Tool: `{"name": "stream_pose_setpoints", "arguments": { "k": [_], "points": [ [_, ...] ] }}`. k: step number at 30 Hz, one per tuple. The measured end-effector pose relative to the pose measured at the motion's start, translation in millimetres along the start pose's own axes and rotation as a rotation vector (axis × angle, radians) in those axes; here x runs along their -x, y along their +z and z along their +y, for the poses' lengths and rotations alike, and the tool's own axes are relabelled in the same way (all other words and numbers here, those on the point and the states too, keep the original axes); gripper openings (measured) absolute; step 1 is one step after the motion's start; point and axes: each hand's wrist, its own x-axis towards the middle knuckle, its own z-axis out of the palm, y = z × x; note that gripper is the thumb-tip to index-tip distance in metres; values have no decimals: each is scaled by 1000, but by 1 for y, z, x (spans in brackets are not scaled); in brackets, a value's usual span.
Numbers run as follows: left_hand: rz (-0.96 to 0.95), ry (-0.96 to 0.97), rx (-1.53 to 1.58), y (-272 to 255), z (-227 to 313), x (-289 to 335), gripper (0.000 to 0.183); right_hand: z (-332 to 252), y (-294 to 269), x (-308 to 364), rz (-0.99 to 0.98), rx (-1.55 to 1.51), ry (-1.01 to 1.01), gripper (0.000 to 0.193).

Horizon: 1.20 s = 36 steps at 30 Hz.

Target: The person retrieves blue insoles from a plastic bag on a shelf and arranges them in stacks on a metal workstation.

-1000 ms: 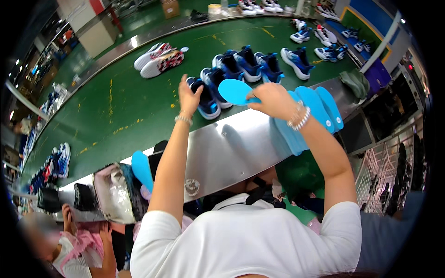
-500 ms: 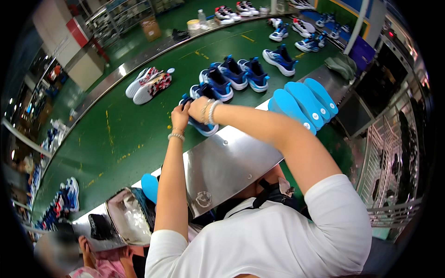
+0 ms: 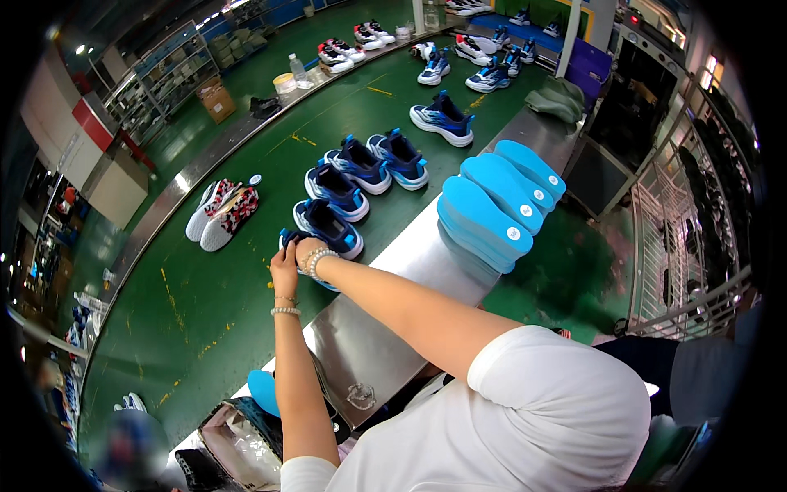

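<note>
A dark blue sneaker [image 3: 327, 285] stands at the near edge of the green belt, mostly hidden under my hands. My left hand [image 3: 284, 264] pinches the upper of this sneaker, fingers pressed together. Close against it, my right hand [image 3: 308, 250] is closed on the same sneaker; its fingertips are hidden. Just beyond are several matching sneakers, the nearest dark blue sneaker [image 3: 326, 226] almost touching my right hand. To the right, stacks of bright blue insoles [image 3: 484, 221] lie on the metal ledge.
A white shoe pair with red-black pattern [image 3: 221, 217] rests on the green belt [image 3: 205, 295]. Another blue insole [image 3: 263, 392] and an open box with clear plastic [image 3: 242, 443] lie beside my left forearm. A wire rack [image 3: 680, 262] stands at right. More shoes sit farther along.
My view has shifted, so the belt, shoes and hands appear farther left and lower. Both hands stay on the same sneaker, close together. The co-worker's hands at lower left have left the picture.
</note>
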Motion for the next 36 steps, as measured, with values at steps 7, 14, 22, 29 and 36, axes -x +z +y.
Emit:
{"name": "stream_pose_setpoints", "arguments": {
  "k": [7,14,22,29,36],
  "points": [
    [11,-15,49,3,9,8,31,2,31,-21,-42,84,-108,25],
    [68,-95,143,2,17,12,25,1,-42,60,-31,20,-279,23],
    [-214,-168,-1048,46,43,-2,21,125,-215,180,293,-314,-377,20],
    [-351,-575,-807,56,-23,-40,36,253,-281,214,577,378,148,48],
    [-349,-432,-960,50,-24,-31,25,270,-287,220,107,324,328,67]
  ]
}}
